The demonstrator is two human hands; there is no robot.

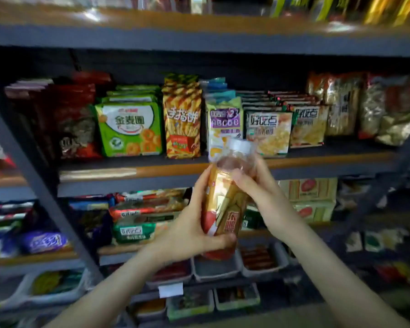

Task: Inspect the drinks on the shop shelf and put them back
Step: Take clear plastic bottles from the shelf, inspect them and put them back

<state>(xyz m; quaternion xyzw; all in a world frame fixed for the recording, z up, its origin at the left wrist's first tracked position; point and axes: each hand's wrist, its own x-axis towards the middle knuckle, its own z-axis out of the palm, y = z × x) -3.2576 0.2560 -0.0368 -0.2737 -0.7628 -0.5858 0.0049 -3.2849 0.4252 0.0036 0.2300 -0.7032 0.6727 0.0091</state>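
Note:
I hold a drink bottle [225, 204] upright in front of the shelves, at mid-frame. It has a white cap, a clear neck with reddish-brown liquid, and a gold and red label. My left hand [189, 223] wraps the lower body from the left, thumb across the front near the base. My right hand [258, 185] grips the upper part from the right, fingers on the shoulder just under the cap. The bottle leans slightly to the right at the top.
A dark metal shelf unit [166, 171] with orange-edged boards fills the view. Snack bags stand on the middle board, among them a green pack [130, 129] and a striped orange pack [182, 124]. Biscuit packs [140, 216] lie below; white trays [216, 268] sit lower down.

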